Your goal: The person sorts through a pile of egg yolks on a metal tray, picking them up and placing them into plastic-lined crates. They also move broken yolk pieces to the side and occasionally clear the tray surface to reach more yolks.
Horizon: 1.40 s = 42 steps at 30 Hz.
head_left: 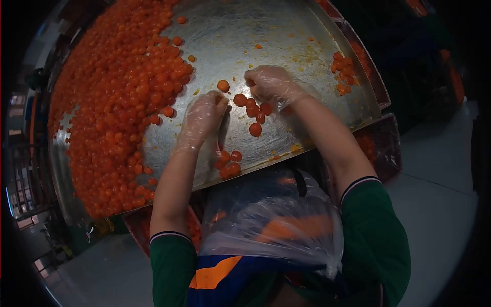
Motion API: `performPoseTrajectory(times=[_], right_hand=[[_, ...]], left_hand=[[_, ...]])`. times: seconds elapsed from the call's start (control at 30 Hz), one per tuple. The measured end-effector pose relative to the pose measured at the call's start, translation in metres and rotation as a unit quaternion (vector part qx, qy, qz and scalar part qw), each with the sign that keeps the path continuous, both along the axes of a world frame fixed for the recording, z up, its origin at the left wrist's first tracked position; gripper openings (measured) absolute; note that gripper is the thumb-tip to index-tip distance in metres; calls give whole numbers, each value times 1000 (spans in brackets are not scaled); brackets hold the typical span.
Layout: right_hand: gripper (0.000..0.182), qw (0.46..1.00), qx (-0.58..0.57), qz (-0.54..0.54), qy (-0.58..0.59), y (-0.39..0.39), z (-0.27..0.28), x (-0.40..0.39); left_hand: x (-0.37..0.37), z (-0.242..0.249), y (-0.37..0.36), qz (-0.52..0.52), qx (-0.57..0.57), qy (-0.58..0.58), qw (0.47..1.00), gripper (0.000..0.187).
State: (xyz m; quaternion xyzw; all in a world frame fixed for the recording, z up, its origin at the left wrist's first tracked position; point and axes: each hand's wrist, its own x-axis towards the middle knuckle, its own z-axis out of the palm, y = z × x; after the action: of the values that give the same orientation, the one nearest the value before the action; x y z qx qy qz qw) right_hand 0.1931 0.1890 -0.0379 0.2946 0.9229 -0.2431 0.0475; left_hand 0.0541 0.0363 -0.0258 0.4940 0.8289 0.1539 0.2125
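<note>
We see both hands over a metal tray (291, 30), each in a thin clear glove. Our left hand (201, 116) is near the middle of the tray, its fingers curled and drawn close to the thumb; we cannot tell whether anything is pinched between them. Our right hand (273, 84) is a little farther up the tray, its fingers also bent in toward the thumb, and we cannot tell what, if anything, it has hold of.

The orange balls we are handling lie on the tray in several lots. A small cluster (252, 109) sits between our hands, just beside the right one. A single ball (223, 85) rests just beyond our left fingertips. Another group (228, 165) lies near the front rim, below our left wrist. A big heap (123, 77) covers the left side of the tray, with a few strays at its edge, and a small pile (343, 71) lies near the right rim. Yellow-orange bits are scattered over the metal.

Below the tray's right corner we see a bin (391, 148) with more orange inside. A clear plastic apron (302, 204) covers our front, and our sleeves (376, 225) are green.
</note>
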Motion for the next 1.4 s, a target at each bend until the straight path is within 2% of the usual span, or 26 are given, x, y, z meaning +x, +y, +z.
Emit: performPoseTrajectory(times=[0.07, 0.1, 0.13, 0.17, 0.2, 0.23, 0.27, 0.3, 0.33, 0.37, 0.4, 0.43, 0.47, 0.5, 0.53, 0.57, 0.67, 0.7, 0.77, 0.9, 0.97, 1.07, 1.17, 1.23, 1.3, 1.4], right_hand=[[15, 998, -56, -36, 13, 8, 1, 10], [15, 998, -54, -34, 11, 8, 2, 14], [15, 942, -260, -145, 158, 7, 3, 17], [15, 810, -446, -245, 293, 6, 4, 19], [23, 788, -438, -229, 367, 9, -3, 15], [30, 764, -473, -228, 375, -10, 16, 12], [38, 738, -507, -226, 385, -35, 41, 7], [42, 826, -474, -166, 257, -45, 53, 4], [43, 907, -287, -26, 306, -46, 29, -5], [44, 931, -83, 117, 334, -51, 28, -11], [40, 908, -201, 89, 356, -51, 29, -6], [38, 918, -143, 65, 365, -48, 35, -4], [36, 923, -87, 43, 372, -42, 38, 2], [27, 918, -30, 71, 389, -31, 39, 12], [24, 958, 25, 94, 270, -31, 41, 21], [22, 979, 85, 116, 147, -35, 43, 27], [11, 993, -70, 93, 1, -41, 13, 28], [9, 993, -88, 75, 13, -44, 4, 28], [12, 977, 78, 197, -27, -45, 9, 22], [13, 982, 52, 168, -69, -37, 8, 13], [13, 983, 44, 158, -78, -37, 18, 10], [14, 987, 18, 140, -82, -40, 23, 10], [14, 950, -49, 305, 32, -74, 30, 6], [18, 914, -94, 393, -33, -107, 44, 5], [21, 911, -50, 383, -142, -133, 34, 0], [21, 932, -13, 336, -134, -132, 26, 1]], left_hand=[[-13, -4, 0, 11, 16, -8, 1000, 32], [-18, -9, 2, 56, 26, -120, 991, 34], [-19, -12, 3, 100, 35, -230, 968, 36], [-15, -16, 4, 101, 36, -230, 967, 36], [-5, -22, 7, 189, 77, -461, 864, 38], [8, -24, 11, 262, 111, -658, 697, 41], [38, 21, 5, 257, 121, -679, 677, 48], [45, 17, 13, 311, 171, -732, 581, 46], [48, 6, 21, 360, 217, -774, 474, 45], [45, 0, 25, 262, 284, -812, 437, 45], [42, -6, 20, 304, 271, -810, 422, 44], [41, 3, 13, 346, 261, -805, 405, 43], [21, -8, -3, 202, 246, -885, 340, 42], [6, -21, -17, 166, 265, -895, 318, 44], [-1, -17, -28, 129, 284, -903, 296, 46], [-11, -11, -41, 124, 306, -893, 307, 43], [-36, -1, -95, 93, 343, -881, 313, 38], [-42, 1, -117, 96, 356, -872, 322, 38], [-50, 6, -166, 104, 383, -852, 342, 38], [-45, 16, -258, 122, 441, -824, 334, 39], [-43, 12, -304, 182, 493, -765, 372, 39], [-37, 2, -358, 252, 519, -725, 377, 39], [-30, -9, -385, 316, 520, -688, 396, 39], [-31, -14, -386, 319, 516, -691, 393, 39], [-33, -21, -390, 322, 515, -693, 388, 39], [-39, -26, -396, 277, 505, -725, 378, 42]])
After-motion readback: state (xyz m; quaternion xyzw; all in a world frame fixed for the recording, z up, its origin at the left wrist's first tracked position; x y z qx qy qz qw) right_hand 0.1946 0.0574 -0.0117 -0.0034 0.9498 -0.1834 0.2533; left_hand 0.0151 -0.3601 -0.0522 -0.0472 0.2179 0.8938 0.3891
